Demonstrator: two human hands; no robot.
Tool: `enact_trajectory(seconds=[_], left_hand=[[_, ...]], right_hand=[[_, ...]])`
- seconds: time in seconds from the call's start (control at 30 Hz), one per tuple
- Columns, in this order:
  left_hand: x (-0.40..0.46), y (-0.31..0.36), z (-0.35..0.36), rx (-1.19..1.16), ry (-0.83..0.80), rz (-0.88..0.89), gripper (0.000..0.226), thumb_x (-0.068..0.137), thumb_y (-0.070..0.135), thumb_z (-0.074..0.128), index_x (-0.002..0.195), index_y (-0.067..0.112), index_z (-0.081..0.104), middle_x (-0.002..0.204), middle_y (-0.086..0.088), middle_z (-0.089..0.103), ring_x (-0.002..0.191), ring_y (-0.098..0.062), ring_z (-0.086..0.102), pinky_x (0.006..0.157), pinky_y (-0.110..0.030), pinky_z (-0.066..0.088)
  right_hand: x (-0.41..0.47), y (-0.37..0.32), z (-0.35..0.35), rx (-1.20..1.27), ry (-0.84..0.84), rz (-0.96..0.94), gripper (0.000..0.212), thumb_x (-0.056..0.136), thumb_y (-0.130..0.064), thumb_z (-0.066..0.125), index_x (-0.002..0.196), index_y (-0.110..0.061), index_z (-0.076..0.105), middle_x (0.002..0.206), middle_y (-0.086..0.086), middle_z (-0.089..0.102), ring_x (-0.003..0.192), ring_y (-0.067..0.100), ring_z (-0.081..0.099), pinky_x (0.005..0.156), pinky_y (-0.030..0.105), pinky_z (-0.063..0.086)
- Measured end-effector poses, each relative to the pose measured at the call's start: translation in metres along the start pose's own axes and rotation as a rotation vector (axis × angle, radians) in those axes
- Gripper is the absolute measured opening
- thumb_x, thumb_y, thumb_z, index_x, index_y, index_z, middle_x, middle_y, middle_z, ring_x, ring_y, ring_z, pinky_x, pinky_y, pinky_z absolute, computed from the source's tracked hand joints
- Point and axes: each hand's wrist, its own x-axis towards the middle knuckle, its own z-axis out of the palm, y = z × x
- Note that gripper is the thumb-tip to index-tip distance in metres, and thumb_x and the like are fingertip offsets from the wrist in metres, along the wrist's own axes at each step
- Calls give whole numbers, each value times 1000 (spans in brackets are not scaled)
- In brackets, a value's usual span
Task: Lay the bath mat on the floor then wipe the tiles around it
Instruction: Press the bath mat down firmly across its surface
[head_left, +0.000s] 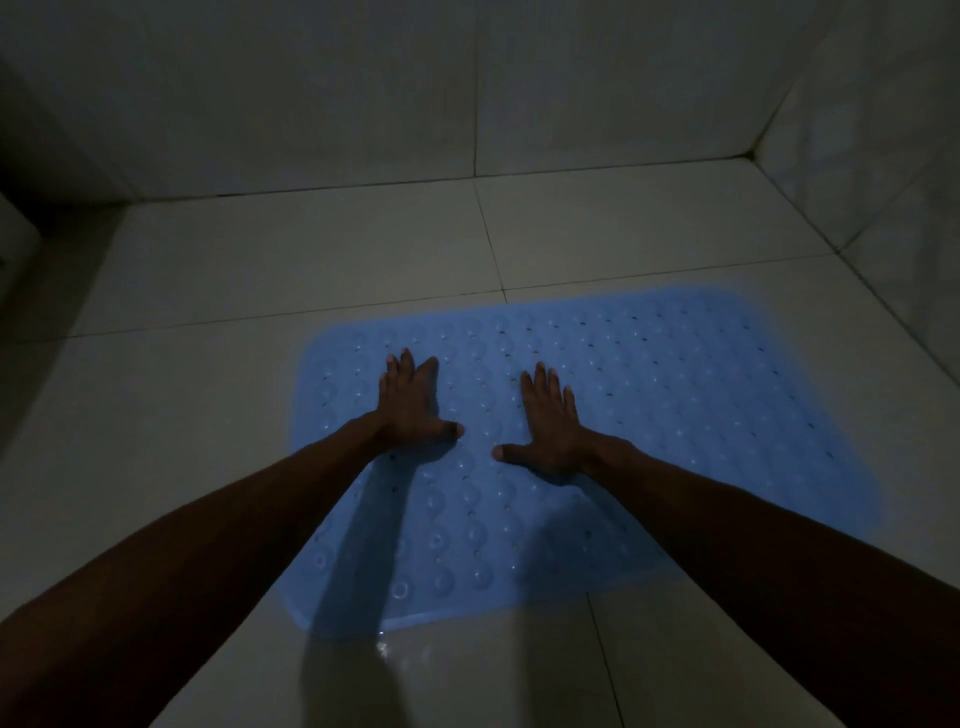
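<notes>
A light blue rubber bath mat with rows of small holes and suction bumps lies flat on the pale floor tiles. My left hand rests palm down on the mat's left part, fingers spread. My right hand rests palm down near the mat's middle, fingers spread, thumb pointing left. Neither hand holds anything. Both forearms reach in from the bottom of the view and cover part of the mat's near edge.
The room is dim. Tiled walls rise behind and to the right, meeting in a corner at the upper right. A small wet glint shows on the tile just in front of the mat. A dark shape sits at the far left edge.
</notes>
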Motion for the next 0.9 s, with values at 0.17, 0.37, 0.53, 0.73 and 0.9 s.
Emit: enact_trajectory(seconds=[0.17,0.37,0.53,0.73,0.9], left_hand=[[-11,-5,8,54,-51,51,140,46,83,64,152,22,-4,157,-15,-21,142,-37,-22,115,-52,-6],[-13,-3,9,115,-78,66,140,47,86,58,152,22,-10,156,-17,-24,141,-36,-25,114,-53,-9],[-15,-2,12,112,-79,37,127,61,76,68,151,30,-10,156,-14,-25,142,-34,-26,115,-51,-9],[-19,-3,13,73,-52,45,122,63,73,68,152,33,-4,156,-15,-23,142,-36,-24,115,-52,-8],[-29,3,14,30,-57,29,120,63,72,70,153,32,1,156,-15,-22,142,-37,-24,115,-51,-7]], right_hand=[[-7,-7,4,20,29,35,112,89,-57,59,152,-9,-21,154,15,-35,142,32,-32,117,49,-17],[-16,-2,18,113,135,39,105,91,-59,54,154,-9,-13,159,12,-28,146,26,-27,116,41,-16],[-19,-2,24,188,145,51,103,91,-60,53,154,-13,-13,158,7,-29,146,21,-26,117,37,-15],[-20,5,-2,106,-119,2,139,71,-62,76,149,-10,-26,152,11,-40,141,27,-35,115,42,-17],[-20,-4,-1,32,-102,41,143,69,-62,77,149,-5,-27,152,15,-39,142,32,-32,117,45,-14]])
